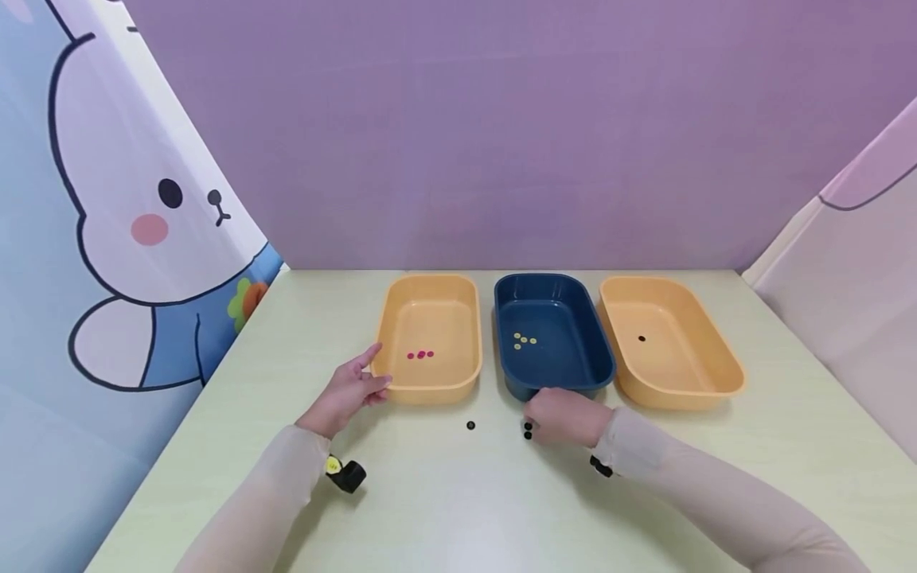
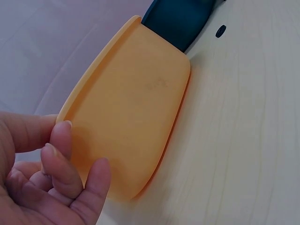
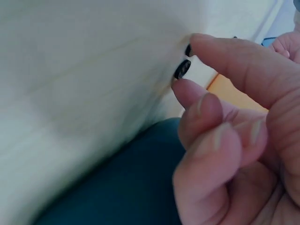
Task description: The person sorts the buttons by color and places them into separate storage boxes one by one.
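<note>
My left hand grips the near left corner of an orange-yellow tray, its thumb and fingers about the rim. Several pink buttons lie in that tray. Just in front of the dark blue tray, my right hand is low over the table. Its thumb and index fingertips stand apart on either side of two black buttons, the thumb tip overlapping one of them in the right wrist view. The other fingers are curled in. A third black button lies on the table between the hands.
Several pale yellow buttons lie in the blue tray. A second orange-yellow tray stands at the right with one black button in it. Behind the table hangs a purple cloth.
</note>
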